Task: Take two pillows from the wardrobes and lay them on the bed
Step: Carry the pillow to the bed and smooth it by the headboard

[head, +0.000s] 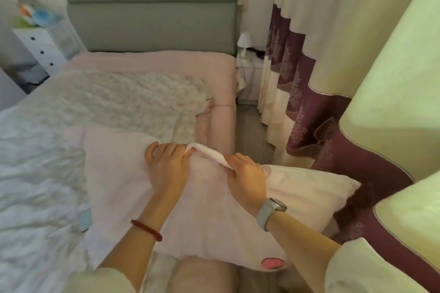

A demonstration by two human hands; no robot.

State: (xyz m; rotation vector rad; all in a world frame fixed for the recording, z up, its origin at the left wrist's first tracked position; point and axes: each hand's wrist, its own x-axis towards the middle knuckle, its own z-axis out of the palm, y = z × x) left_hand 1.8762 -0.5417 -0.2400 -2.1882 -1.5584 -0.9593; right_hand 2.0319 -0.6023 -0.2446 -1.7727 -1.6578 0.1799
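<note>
- A pale pink pillow (209, 209) lies across the near right edge of the bed (221, 71), one corner overhanging toward the floor.
- The left hand (166, 166) and right hand (247, 176) each close their grip on a bunched fold along the pillow's far edge.
- A red bead bracelet (146, 229) circles the left wrist; a grey watch (270, 211) sits on the right.
- A crumpled white quilt (71, 112) covers the bed, below a grey headboard (150, 7).
- Cream-and-maroon curtains (333, 93) hang at right.

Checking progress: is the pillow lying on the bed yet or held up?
Held: both hands, left and right, grip the pillow, overhanging the bed edge.
</note>
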